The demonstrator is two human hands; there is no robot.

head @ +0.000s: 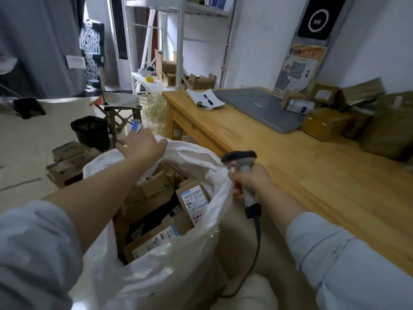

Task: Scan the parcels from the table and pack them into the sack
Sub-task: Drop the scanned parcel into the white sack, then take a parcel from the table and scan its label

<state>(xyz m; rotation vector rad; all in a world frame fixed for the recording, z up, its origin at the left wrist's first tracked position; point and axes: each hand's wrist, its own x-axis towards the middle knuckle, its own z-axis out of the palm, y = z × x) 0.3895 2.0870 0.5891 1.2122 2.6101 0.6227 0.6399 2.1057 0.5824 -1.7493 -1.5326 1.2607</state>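
Note:
A white sack (pixel 169 271) stands open on the floor beside the wooden table (pixel 290 166), with several labelled cardboard parcels (pixel 193 199) inside. My left hand (pixel 143 145) reaches across the sack's far rim; its fingers look spread, and a small blue-and-white item (pixel 136 126) shows just beyond them. Whether the hand holds it is unclear. My right hand (pixel 250 180) grips a grey barcode scanner (pixel 242 162) and also pinches the sack's right rim. More brown parcels (pixel 324 123) are piled at the table's far right.
A grey flat device (pixel 263 108) and a notepad with a pen (pixel 206 98) lie on the table. A folding stool (pixel 118 104), a black bin (pixel 91 132) and cardboard boxes (pixel 67 162) stand on the floor left of the sack. White shelving (pixel 178 41) stands behind.

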